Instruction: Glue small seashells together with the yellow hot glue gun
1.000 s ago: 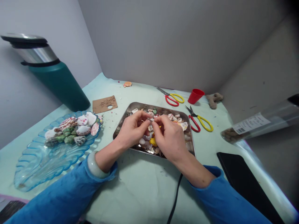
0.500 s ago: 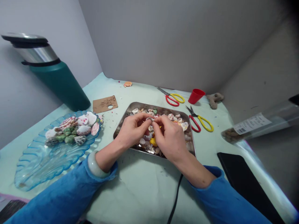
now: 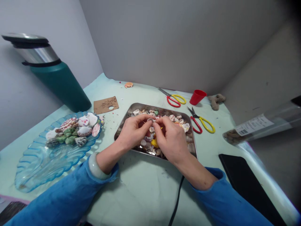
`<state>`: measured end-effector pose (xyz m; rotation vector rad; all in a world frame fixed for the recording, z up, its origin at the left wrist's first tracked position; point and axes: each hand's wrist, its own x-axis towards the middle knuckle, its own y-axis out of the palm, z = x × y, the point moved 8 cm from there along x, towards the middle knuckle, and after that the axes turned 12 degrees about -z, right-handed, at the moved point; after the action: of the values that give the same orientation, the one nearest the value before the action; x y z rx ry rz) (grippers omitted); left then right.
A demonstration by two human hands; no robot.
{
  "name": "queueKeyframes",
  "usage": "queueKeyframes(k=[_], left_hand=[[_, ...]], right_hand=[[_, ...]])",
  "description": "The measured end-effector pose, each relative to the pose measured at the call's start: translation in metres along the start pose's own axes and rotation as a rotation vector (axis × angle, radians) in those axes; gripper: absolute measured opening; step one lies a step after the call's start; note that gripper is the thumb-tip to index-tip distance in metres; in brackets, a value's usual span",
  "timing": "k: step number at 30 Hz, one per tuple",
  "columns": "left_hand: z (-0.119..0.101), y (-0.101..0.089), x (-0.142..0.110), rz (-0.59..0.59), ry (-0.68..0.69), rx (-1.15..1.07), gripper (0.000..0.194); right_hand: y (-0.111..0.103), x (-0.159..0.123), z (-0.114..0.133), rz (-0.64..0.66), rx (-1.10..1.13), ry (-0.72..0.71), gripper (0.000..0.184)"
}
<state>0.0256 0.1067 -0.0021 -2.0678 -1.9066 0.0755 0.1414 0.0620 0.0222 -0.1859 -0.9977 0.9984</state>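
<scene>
Both hands meet above a metal tray (image 3: 119, 127) filled with seashells (image 3: 172, 118). My left hand (image 3: 135, 130) is closed, thumb and index finger pinching a small greyish shell (image 3: 151, 119). On its other side, my right hand (image 3: 172, 138) pinches the same shell between thumb and forefinger. Fingertips cover most of it, so its shape is hard to make out. Under my right hand a yellow piece (image 3: 154, 143) lies among the shells. A pale bangle circles my left wrist.
On the left, a blue scalloped dish (image 3: 47, 166) holds several shells, near a green bottle (image 3: 62, 84) and a cardboard piece (image 3: 105, 105). Behind and right of the tray lie scissors (image 3: 175, 98), another pair (image 3: 201, 121), a red cup (image 3: 198, 97) and a black flat object (image 3: 244, 182).
</scene>
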Motion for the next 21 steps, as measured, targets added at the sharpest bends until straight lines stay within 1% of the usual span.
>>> queueKeyframes(k=[21], left_hand=[[-0.0019, 0.0010, -0.0014, 0.025, -0.002, 0.005, 0.027]], right_hand=[[0.0003, -0.0001, -0.0005, -0.004, -0.016, -0.006, 0.016]])
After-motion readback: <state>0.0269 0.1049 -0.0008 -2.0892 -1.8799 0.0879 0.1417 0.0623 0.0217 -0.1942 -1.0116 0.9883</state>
